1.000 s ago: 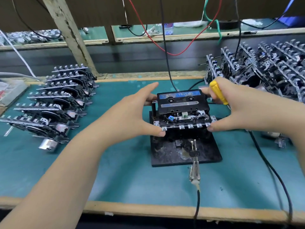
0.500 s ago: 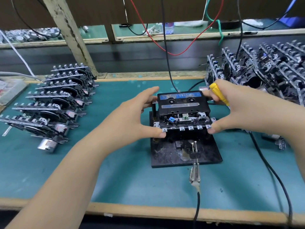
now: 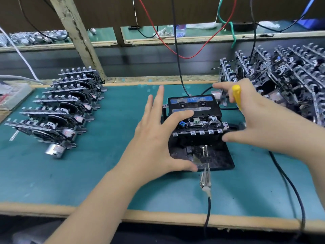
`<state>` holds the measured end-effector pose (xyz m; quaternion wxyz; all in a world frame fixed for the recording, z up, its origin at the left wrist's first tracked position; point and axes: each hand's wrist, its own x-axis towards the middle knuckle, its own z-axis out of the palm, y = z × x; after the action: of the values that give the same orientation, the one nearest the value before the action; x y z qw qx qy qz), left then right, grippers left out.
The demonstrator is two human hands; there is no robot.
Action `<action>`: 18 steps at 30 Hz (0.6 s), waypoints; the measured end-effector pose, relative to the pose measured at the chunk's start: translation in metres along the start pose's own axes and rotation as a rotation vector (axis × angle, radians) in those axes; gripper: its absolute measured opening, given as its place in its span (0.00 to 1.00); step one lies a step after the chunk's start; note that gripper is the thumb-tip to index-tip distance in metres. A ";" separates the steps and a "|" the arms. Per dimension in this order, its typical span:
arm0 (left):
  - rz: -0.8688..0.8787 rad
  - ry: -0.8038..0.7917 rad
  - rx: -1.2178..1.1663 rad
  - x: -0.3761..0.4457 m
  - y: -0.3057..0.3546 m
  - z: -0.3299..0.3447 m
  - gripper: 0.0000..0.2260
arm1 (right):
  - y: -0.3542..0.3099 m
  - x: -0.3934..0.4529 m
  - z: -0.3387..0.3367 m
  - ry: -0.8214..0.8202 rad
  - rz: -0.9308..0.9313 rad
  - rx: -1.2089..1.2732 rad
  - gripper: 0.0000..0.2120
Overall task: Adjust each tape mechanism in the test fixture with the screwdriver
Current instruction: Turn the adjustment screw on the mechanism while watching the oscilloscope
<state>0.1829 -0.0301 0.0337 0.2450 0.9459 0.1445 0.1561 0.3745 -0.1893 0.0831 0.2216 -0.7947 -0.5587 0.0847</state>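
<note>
Yellow screwdriver [image 3: 236,96] held in right hand [image 3: 253,120]; left hand [image 3: 158,138] spread over seated mechanism [image 3: 198,124]. Next: tip to adjuster.

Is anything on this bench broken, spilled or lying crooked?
Nothing clearly broken or spilled. The stacked mechanisms on the left lean like tipped dominoes, but evenly. The fixture's black base plate looks scuffed and grimy near the front clip.

Red wire [image 3: 177,53] hangs behind teal mat [image 3: 109,173] (wood-edged); black cable [image 3: 288,180] right.
</note>
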 end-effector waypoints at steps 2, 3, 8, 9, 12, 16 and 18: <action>-0.025 0.046 -0.046 -0.001 0.005 0.008 0.45 | -0.006 -0.011 0.008 0.143 -0.131 0.051 0.35; -0.033 0.071 -0.064 -0.001 0.007 0.012 0.44 | -0.009 -0.015 0.014 0.213 -0.158 0.093 0.30; -0.056 0.161 -0.150 0.001 0.011 0.024 0.40 | -0.005 -0.026 0.047 0.361 -0.118 0.351 0.16; -0.058 0.173 -0.162 0.001 0.011 0.026 0.39 | -0.003 -0.028 0.049 0.372 -0.116 0.399 0.16; -0.068 0.206 -0.212 0.002 0.009 0.031 0.37 | -0.001 -0.032 0.052 0.380 -0.110 0.512 0.18; -0.068 0.252 -0.300 0.006 0.004 0.037 0.32 | 0.000 -0.029 0.055 0.420 -0.096 0.557 0.16; -0.069 0.269 -0.336 0.009 0.002 0.040 0.31 | 0.002 -0.026 0.057 0.431 -0.081 0.561 0.16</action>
<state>0.2060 -0.0449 0.0037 0.3827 0.8569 0.1800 0.2946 0.3451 -0.1998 0.0287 0.5470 -0.6797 -0.4854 0.0563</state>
